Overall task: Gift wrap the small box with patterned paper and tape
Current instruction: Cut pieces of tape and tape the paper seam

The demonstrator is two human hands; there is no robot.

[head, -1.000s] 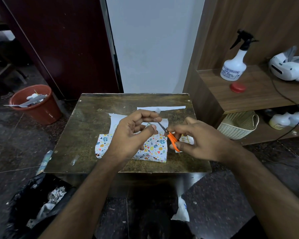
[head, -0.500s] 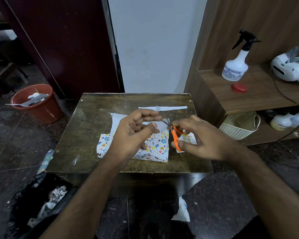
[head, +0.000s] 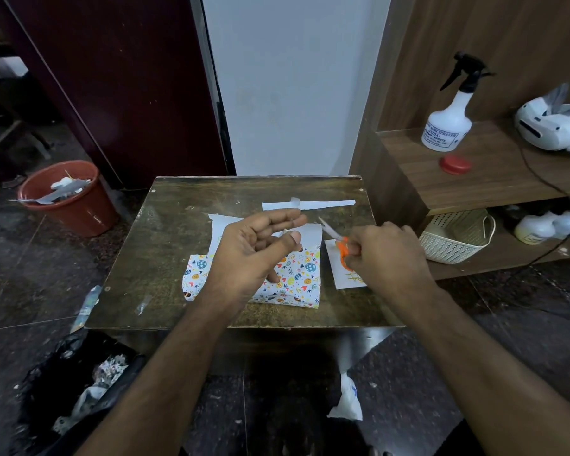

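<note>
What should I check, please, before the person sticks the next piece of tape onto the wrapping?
1. Tape piece in left hand: cannot tell; finger and thumb are close together, and any clear tape is too faint to see.
2. Scissors held safely: ok; right hand grips the orange handles, blades pointing away towards the far edge.
3. Patterned paper on the table: ok, lying under the left hand.
4. Box fully covered: cannot tell; the hand hides it.
5. Scrap strip out of the way: ok, lying beyond the work.
</note>
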